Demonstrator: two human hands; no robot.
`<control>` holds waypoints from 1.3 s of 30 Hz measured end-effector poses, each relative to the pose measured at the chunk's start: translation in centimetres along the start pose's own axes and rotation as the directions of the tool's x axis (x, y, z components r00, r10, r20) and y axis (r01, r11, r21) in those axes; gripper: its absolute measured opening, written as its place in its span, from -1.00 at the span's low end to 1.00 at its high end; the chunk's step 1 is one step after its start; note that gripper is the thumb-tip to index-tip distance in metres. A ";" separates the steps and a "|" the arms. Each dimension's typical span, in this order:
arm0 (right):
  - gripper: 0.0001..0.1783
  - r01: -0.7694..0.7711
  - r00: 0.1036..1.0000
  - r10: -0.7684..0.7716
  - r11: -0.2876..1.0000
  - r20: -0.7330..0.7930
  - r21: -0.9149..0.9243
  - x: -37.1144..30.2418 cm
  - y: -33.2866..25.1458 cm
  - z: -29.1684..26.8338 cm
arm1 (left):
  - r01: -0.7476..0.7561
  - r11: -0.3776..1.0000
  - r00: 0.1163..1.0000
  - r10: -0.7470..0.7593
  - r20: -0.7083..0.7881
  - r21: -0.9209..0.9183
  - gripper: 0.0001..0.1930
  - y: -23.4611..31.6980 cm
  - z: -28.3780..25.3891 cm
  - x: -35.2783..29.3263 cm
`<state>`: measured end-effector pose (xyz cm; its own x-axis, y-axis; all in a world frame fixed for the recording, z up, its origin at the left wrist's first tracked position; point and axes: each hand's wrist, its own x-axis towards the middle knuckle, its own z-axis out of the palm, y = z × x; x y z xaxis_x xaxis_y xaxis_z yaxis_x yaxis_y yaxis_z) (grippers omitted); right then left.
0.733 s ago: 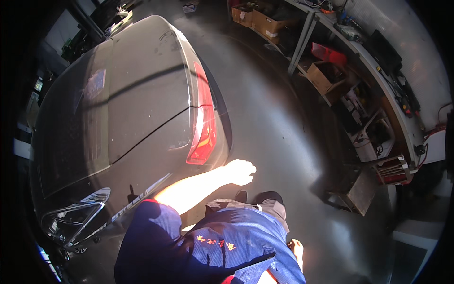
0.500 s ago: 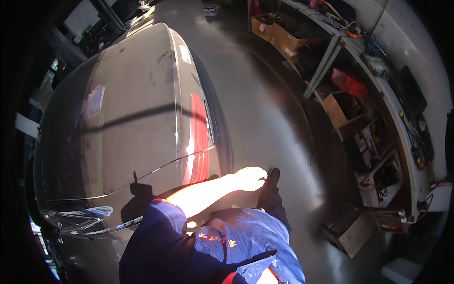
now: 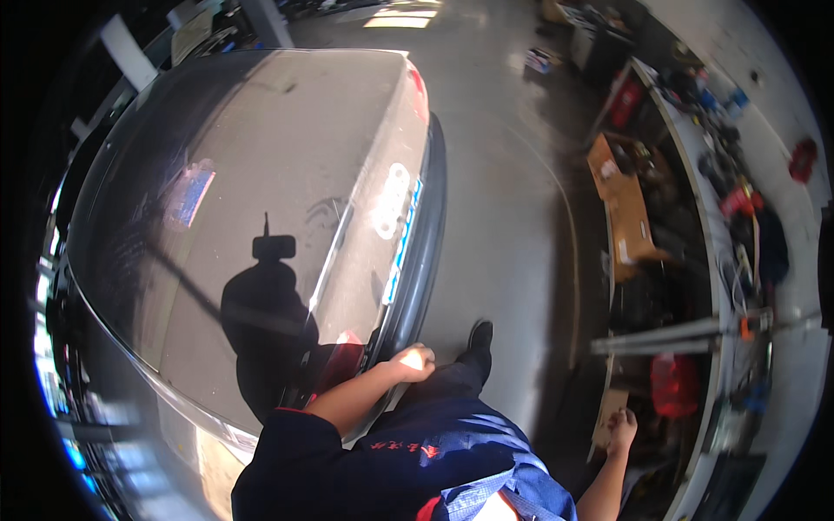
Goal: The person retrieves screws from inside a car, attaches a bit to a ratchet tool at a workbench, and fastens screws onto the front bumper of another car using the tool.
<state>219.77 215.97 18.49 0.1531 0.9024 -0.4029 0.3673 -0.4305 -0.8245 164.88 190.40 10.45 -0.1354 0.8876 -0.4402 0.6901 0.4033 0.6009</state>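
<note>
A dusty grey-brown car [image 3: 287,122] fills the left side, seen from its rear. My left hand [image 3: 413,363], fingers curled in and partly sunlit, hangs beside the dark rear bumper [image 3: 430,217] and a red tail light [image 3: 343,356]; nothing shows in it. On the other side of my body, my right hand [image 3: 621,430] is low next to the workbench shelf, its fingers bent together, with nothing visible in them. A bright red bag-like thing [image 3: 674,384] lies on the shelf close to that hand. My dark shoe [image 3: 479,334] steps on the floor between car and bench.
Along the right wall runs a long workbench [image 3: 695,187] cluttered with tools and cables. Cardboard boxes [image 3: 627,217] fill its lower shelf, and a metal leg [image 3: 656,337] juts toward the walkway. The grey floor [image 3: 499,182] passes between car and bench.
My view has moved forward along the car's rear and turned left. The left hand has dropped back beside the bumper, and my right hand has come into view.
</note>
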 end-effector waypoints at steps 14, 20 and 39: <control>-0.88 -0.312 0.762 0.528 0.806 0.373 -0.504 30.9 -18.1 25.6 | -0.026 0.985 0.958 -0.025 -0.286 -0.172 -0.71 2.6 -27.5 40.3; -0.91 -0.206 0.705 0.541 0.774 0.458 -0.598 51.6 -32.6 42.2 | 0.369 0.929 0.924 -0.371 0.095 0.037 -0.62 -2.0 -37.4 53.0; -0.87 0.407 0.526 0.449 0.612 0.722 -0.678 82.1 -83.8 106.9 | 0.333 0.764 0.787 -0.548 -0.284 -0.553 -0.69 -24.9 -91.3 98.7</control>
<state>103.45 323.86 12.03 -0.4170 0.2654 -0.8693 0.9089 0.1187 -0.3998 69.48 288.26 12.96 -0.6862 0.5408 -0.4864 0.0893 0.7263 0.6816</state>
